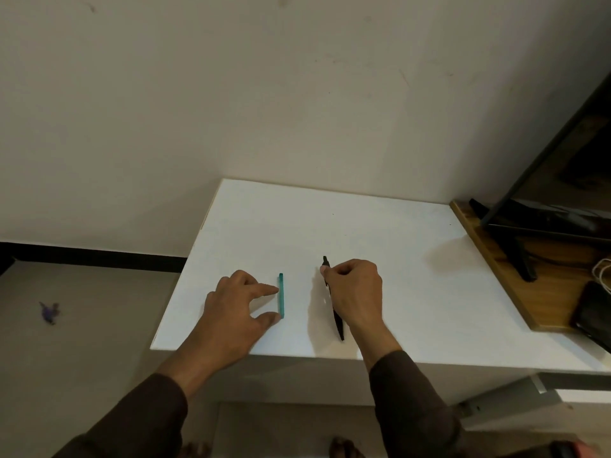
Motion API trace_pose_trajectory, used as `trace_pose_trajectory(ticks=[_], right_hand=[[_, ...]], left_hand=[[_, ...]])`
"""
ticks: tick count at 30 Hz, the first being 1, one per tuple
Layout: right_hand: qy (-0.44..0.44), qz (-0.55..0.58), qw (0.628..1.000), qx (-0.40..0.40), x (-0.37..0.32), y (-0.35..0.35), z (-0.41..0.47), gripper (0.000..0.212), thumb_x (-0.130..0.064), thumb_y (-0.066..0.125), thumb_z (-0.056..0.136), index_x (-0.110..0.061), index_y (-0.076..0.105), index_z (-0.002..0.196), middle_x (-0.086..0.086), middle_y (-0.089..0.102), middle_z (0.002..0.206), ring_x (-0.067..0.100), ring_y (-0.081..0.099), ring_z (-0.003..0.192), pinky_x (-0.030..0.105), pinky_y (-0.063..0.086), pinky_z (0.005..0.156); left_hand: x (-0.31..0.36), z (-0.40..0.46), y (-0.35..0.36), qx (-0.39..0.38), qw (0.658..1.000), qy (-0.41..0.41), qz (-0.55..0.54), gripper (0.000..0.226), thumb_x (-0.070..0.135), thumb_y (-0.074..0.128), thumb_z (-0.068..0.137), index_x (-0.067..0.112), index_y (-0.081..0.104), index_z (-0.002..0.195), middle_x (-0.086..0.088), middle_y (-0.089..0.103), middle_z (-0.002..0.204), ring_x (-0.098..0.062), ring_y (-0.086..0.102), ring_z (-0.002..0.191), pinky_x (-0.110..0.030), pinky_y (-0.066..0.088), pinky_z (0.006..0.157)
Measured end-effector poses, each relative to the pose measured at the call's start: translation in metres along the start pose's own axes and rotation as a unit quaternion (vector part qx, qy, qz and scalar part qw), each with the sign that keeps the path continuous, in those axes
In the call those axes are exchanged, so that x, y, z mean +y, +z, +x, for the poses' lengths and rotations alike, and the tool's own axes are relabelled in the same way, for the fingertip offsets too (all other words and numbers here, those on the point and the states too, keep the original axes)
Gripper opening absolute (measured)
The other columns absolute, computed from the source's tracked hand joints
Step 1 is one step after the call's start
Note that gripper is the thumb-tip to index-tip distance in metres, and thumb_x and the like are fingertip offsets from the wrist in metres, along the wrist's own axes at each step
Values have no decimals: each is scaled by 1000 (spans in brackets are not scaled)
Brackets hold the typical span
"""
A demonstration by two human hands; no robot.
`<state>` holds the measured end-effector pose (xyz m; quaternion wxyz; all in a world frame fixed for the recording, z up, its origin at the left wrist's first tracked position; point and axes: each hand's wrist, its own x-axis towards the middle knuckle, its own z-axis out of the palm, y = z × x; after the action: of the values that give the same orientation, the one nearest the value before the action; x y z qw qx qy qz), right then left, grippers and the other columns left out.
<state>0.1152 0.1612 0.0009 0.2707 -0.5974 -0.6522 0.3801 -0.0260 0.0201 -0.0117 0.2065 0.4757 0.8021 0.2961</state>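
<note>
A thin teal stick-like pen part (pixel 281 294) lies lengthwise on the white table (pixel 330 226). My left hand (pixel 238 312) rests beside it, forefinger tip and thumb tip touching its left side, fingers spread. A black pen (pixel 337 317) points away from me just right of centre. My right hand (pixel 355 292) grips it with curled fingers, its far tip showing above the knuckles and its near end sticking out below the palm.
A wooden shelf (pixel 515 285) adjoins the table on the right, carrying a dark screen on a stand (pixel 542 223), a black phone (pixel 591 312) and a white cable (pixel 601 272). A wall stands behind. A small purple object (pixel 49 312) lies on the floor at left.
</note>
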Motion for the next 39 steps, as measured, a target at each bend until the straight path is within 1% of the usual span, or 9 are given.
trace_pose_trajectory(ticks=[4,8,12,18,21,24,27,31,39], right_hand=[[-5,-15,1000,0,4,3,0,33,-28,73,94,-2,72,74,15,73,73,25,66,61,30,51,57],[-1,-21,1000,-14,7,2,1,31,-26,72,96,-4,73,74,14,75,76,22,64,58,30,53,58],[-3,-14,1000,-12,7,0,1,30,-26,72,96,-1,74,78,14,75,77,29,71,69,37,57,66],[-5,-32,999,-33,5,-13,-2,41,-39,75,92,1,71,84,20,75,82,17,56,56,25,43,52],[5,-73,994,-83,7,-21,-4,36,-41,80,86,-9,67,76,12,70,75,15,58,58,26,45,52],[13,-112,986,-122,8,-18,-7,29,-33,82,86,-19,63,69,3,70,77,15,63,65,28,51,61],[2,-108,988,-111,8,-11,-8,24,-28,80,89,-17,68,72,1,70,77,16,66,70,27,52,66],[-10,-86,991,-99,6,-2,-11,22,-30,79,90,-11,76,81,3,73,80,14,65,68,21,46,58],[-5,-80,994,-78,8,5,-8,27,-32,79,89,-14,71,71,-1,68,69,8,60,58,19,44,52]], left_hand=[[-1,5,10,9,1000,15,15,52,45,72,92,34,59,142,13,42,122,-5,32,110,-32,40,104],[-1,7,18,16,999,41,32,55,55,70,90,37,60,141,15,37,119,-5,30,107,-33,37,102],[1,9,24,20,997,47,50,54,55,67,92,38,59,142,10,43,128,-8,35,115,-33,34,105],[0,10,25,21,997,46,54,59,53,67,93,35,55,147,7,45,132,-12,38,123,-32,31,105],[-1,10,27,39,997,35,49,70,57,70,89,30,50,150,6,45,136,-11,36,121,-32,33,105],[0,12,29,49,996,37,57,66,59,68,89,31,55,147,6,46,133,-12,38,121,-32,34,103],[-1,14,28,40,996,43,63,61,58,67,90,34,57,145,6,46,131,-14,40,121,-31,32,100],[-2,17,26,32,996,45,63,59,58,67,91,36,56,145,6,45,129,-13,39,120,-31,32,100],[1,20,23,13,996,40,72,58,58,64,93,39,53,147,11,38,119,-11,36,115,-33,33,101]])
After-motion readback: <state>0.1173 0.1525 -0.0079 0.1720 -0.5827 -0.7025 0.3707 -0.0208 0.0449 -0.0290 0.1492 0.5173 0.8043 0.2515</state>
